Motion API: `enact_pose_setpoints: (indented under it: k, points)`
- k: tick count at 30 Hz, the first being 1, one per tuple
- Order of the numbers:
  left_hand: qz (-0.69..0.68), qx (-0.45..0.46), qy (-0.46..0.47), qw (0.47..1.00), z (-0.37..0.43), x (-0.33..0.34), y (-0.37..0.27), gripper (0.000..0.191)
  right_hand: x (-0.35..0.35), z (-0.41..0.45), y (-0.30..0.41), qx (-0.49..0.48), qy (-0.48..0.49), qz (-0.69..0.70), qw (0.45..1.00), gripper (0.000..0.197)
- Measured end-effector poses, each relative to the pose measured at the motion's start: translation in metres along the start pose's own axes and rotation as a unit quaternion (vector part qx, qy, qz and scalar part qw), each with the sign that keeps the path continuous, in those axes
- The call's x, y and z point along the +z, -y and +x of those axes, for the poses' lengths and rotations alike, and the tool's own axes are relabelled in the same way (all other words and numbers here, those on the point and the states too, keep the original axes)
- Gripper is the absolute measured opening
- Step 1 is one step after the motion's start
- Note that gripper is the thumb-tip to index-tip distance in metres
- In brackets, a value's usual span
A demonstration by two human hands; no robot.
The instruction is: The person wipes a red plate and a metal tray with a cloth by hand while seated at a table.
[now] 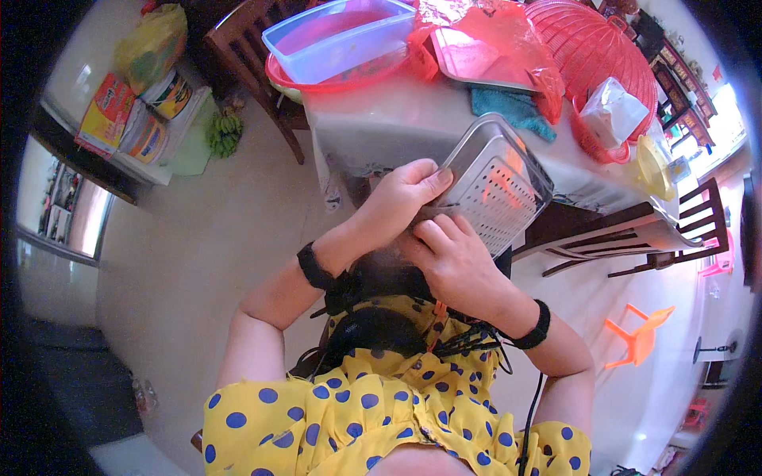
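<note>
A rectangular metal tray with a perforated base [497, 199] is tilted in front of me, at the near edge of a cloth-covered table [369, 122]. My left hand [411, 187] grips its left rim, thumb on top. Close below the same corner is my right hand [449, 256], its fingers curled; whether they pinch the tray or something small is hidden. Orange marks or reflections show on the metal. Each wrist wears a black band.
On the table are a clear plastic bin [339, 47], a metal tray in red plastic [476, 56], a teal cloth [512, 110] and a red mesh food cover [595, 53]. Wooden chairs [613, 235] flank it. An orange stool [643, 336] stands right; black cables [530, 410] hang beside me.
</note>
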State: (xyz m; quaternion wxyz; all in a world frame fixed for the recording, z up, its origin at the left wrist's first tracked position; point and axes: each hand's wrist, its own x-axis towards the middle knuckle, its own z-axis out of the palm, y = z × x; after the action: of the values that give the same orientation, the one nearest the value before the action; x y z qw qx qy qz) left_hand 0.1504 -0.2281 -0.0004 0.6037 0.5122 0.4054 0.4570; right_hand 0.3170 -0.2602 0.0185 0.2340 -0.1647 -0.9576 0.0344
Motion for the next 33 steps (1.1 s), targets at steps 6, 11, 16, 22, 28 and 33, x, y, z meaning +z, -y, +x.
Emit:
enact_pose_setpoints:
  k: [6,11,16,22,28,33]
  points:
    - [-0.044,0.008,0.011,0.999,-0.001,0.004,-0.028,0.028,-0.011,0.002,0.01,0.003,-0.033,-0.05,0.998,0.036]
    - [-0.106,0.024,0.016,0.994,0.0,0.012,-0.045,0.032,-0.025,-0.002,0.022,-0.029,-0.035,-0.127,0.991,0.047]
    - [-0.23,0.03,0.034,0.972,0.005,0.008,-0.049,0.036,-0.034,-0.003,0.019,-0.038,-0.042,-0.109,0.992,0.048]
    - [-0.263,0.054,0.014,0.963,0.021,0.01,-0.037,0.038,-0.026,-0.017,0.013,-0.054,-0.029,-0.145,0.988,0.037]
    - [-0.301,0.083,0.003,0.95,0.025,0.004,-0.037,0.035,-0.019,-0.025,0.025,-0.007,0.034,-0.214,0.976,0.047]
    - [-0.322,0.055,-0.057,0.943,0.028,0.001,-0.035,0.035,-0.022,-0.033,0.02,0.03,0.025,-0.235,0.971,0.043]
